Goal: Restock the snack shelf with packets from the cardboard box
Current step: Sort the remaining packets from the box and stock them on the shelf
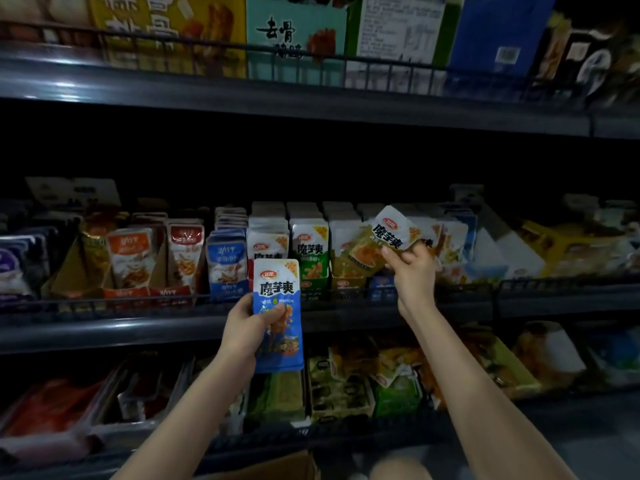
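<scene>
With rows mostly filled, a blue packet (278, 315) is gripped by the left hand (247, 327) (six o'clock), a yellow packet (381, 242) pinched by the right hand (412, 271) at three o'clock, both unshelved.

upright blue packet (278, 315) before middle shelf (173, 327); tilted yellow packet (381, 242) above its row

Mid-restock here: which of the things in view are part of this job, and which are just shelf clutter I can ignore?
In the job:
left hand holding the blue packet
right hand holding the yellow packet
middle shelf
cardboard box

Just there:
boxes on the top shelf
bottom-shelf snack trays
</scene>
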### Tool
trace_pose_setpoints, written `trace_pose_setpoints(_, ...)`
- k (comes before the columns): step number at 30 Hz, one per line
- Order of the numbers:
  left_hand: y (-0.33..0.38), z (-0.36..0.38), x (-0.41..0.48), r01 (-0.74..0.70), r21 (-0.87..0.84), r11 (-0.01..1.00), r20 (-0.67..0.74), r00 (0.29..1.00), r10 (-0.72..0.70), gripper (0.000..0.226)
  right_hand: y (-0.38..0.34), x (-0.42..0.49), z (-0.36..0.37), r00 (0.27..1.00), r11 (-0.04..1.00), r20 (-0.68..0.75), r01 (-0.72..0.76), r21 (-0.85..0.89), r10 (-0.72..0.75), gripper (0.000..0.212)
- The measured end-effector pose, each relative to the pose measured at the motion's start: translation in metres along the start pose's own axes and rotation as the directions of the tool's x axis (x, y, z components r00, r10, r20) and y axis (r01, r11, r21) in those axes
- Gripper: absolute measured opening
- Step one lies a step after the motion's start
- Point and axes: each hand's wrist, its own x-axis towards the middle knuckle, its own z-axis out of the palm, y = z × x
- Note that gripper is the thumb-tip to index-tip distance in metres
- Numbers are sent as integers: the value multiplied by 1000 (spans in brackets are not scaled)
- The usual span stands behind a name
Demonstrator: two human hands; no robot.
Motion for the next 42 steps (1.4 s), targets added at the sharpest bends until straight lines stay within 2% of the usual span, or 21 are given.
trace_pose_setpoints(5,2,8,12,-6,14,1000,-5,1000,6,18,17,26,12,993,1000,120,-8,-20,10,13)
trace_pose_setpoints(7,2,10,15,-9,24,1000,1,1000,9,18,20,31,10,990,999,140,-3,-35,8,16)
trace_pose_setpoints(12,-1,15,19,-6,14,1000,12,1000,6,19,25,40,6,987,1000,162,9,-14,-7,9)
trace_pose_setpoints(16,-3,19,19,-1,8,1000,21,1000,1,22,32,43,9,991,998,133,-22,60,14,20)
trace_pose_setpoints(19,-5,20,19,-3,5,1000,25,1000,3,21,36,41,11,993,988,119,-43,145,26,44)
trace_pose_setpoints(20,-5,20,19,-4,3,1000,26,1000,4,21,37,42,11,992,988,121,-44,151,26,45)
trace_pose_setpoints(23,-5,21,20,-3,0,1000,27,1000,3,22,35,39,14,988,985,151,-58,163,33,22)
trace_pose_setpoints(26,-5,22,21,2,-2,1000,25,1000,-2,22,37,35,13,983,987,177,-70,146,43,47)
trace_pose_setpoints(27,-5,22,21,4,-2,1000,25,1000,-4,23,38,34,11,982,989,184,-63,131,38,42)
trace_pose_setpoints(29,-4,21,21,7,-1,1000,25,1000,-7,23,34,33,8,980,997,199,-45,70,30,18)
trace_pose_setpoints(42,-1,25,24,-31,26,999,11,999,31,21,26,45,3,964,978,264,85,-188,-33,23)
